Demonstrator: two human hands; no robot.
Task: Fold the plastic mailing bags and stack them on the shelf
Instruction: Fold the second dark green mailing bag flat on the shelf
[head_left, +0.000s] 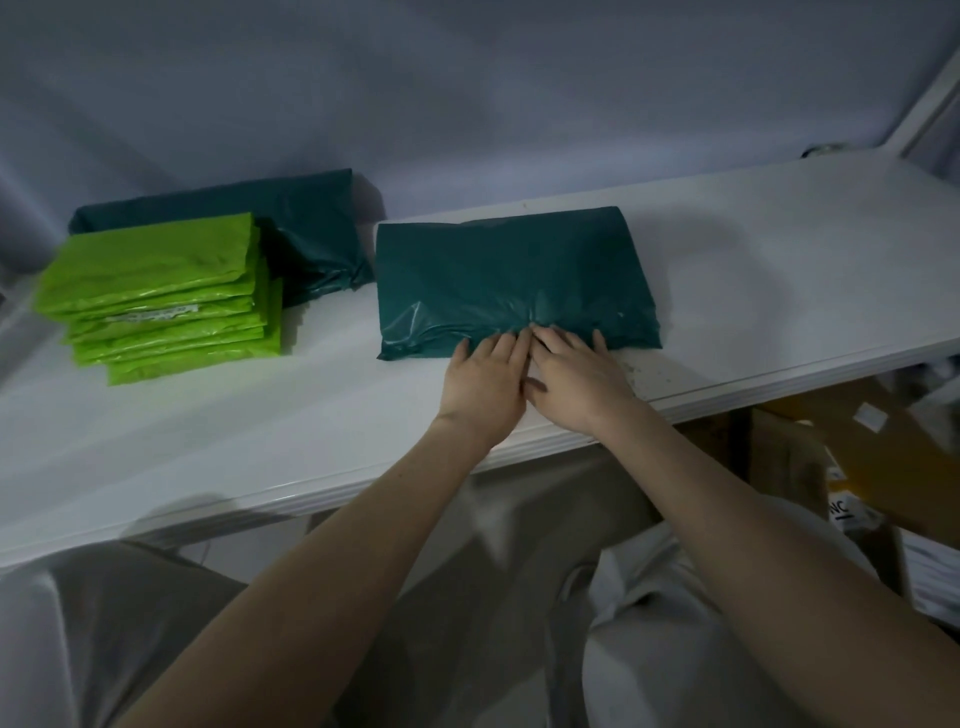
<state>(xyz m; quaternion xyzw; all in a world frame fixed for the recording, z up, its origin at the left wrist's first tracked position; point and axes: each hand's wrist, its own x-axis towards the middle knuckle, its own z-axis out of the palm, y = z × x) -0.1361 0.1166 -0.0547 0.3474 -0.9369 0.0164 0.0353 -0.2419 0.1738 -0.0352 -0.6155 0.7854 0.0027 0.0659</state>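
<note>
A folded dark teal mailing bag (511, 270) lies flat on the white shelf (753, 270), slightly right of centre. My left hand (485, 382) and my right hand (576, 382) sit side by side at its near edge, fingers straight and pressing down on the plastic. To the left stands a stack of several folded bright green bags (166, 299). Behind that stack lies another dark teal bag (291, 218) against the wall.
The shelf's front edge (363, 480) runs across the view from lower left up to the right. Below it on the right are cardboard boxes (883, 457) and white packets (935, 577). A pale wall (467, 104) backs the shelf.
</note>
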